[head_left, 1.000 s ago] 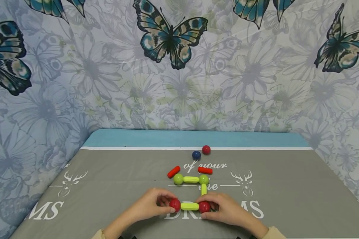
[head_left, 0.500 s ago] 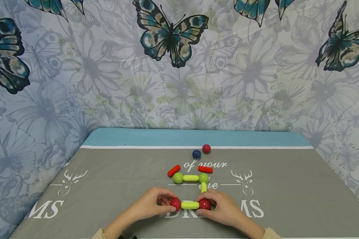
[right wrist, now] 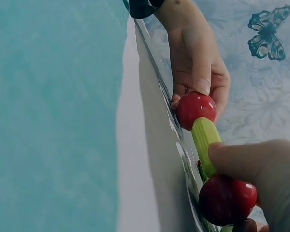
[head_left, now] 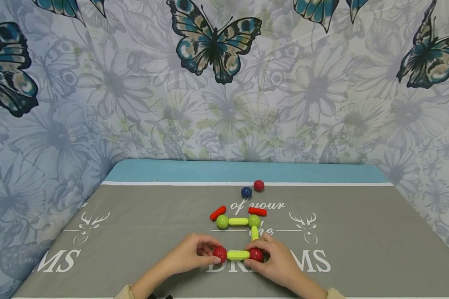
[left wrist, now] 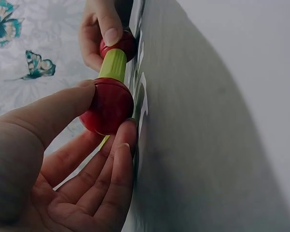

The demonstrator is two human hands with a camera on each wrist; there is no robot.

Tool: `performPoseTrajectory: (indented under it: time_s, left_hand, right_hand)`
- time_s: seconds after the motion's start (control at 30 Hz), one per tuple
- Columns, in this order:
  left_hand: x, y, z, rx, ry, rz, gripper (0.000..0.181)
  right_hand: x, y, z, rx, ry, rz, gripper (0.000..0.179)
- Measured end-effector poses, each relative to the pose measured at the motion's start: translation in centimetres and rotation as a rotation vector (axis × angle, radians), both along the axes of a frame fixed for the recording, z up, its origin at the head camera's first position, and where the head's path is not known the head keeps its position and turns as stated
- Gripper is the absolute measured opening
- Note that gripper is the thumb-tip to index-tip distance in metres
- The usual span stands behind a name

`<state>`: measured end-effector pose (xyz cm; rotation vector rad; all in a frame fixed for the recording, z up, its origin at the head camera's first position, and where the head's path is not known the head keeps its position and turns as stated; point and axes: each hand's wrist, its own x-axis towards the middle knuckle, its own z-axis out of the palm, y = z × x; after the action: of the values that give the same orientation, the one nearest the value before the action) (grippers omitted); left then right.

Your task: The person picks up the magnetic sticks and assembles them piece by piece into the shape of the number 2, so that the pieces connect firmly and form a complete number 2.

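My left hand (head_left: 195,252) pinches a red ball (left wrist: 108,106) between thumb and fingers. My right hand (head_left: 273,258) grips a second red ball (head_left: 256,255). Between these balls runs a yellow-green rod (head_left: 238,255), joined to both. From the right-hand ball another yellow-green rod (head_left: 255,233) reaches away to a green ball (head_left: 254,220), its near end hidden by my right fingers. A third yellow-green rod (head_left: 238,221) links that ball to another green ball (head_left: 222,221) on the left, so the joined pieces form three sides of a square, with the left side open.
Just behind the joined pieces lie two red rods, one slanted (head_left: 218,213) at left and one nearly level (head_left: 257,211) at right. Farther back sit a blue ball (head_left: 246,192) and a loose red ball (head_left: 259,185). The grey tablecloth (head_left: 142,216) ends at a patterned backdrop (head_left: 224,120).
My right thumb and wrist have shifted slightly left and nearer around the red ball. The left hand keeps its pinch, and the joined pieces hold their arrangement.
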<state>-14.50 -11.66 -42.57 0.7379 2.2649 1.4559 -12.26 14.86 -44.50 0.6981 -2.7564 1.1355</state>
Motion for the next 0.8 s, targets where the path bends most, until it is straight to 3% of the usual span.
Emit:
performPoseTrajectory:
  time_s: [0.43, 0.7, 0.8]
  left_hand:
    - [-0.01, -0.11, 0.06, 0.009, -0.005, 0.006, 0.023]
    - [0.07, 0.04, 0.13, 0.014, -0.019, 0.015, 0.024]
    - [0.09, 0.03, 0.14, 0.017, -0.029, 0.013, 0.024]
  right_hand:
    - [0.17, -0.22, 0.05, -0.008, 0.002, -0.024, 0.023]
    - [0.32, -0.21, 0.05, -0.021, -0.005, -0.063, 0.049]
    - [0.26, -0.29, -0.02, -0.022, 0.028, -0.037, 0.055]
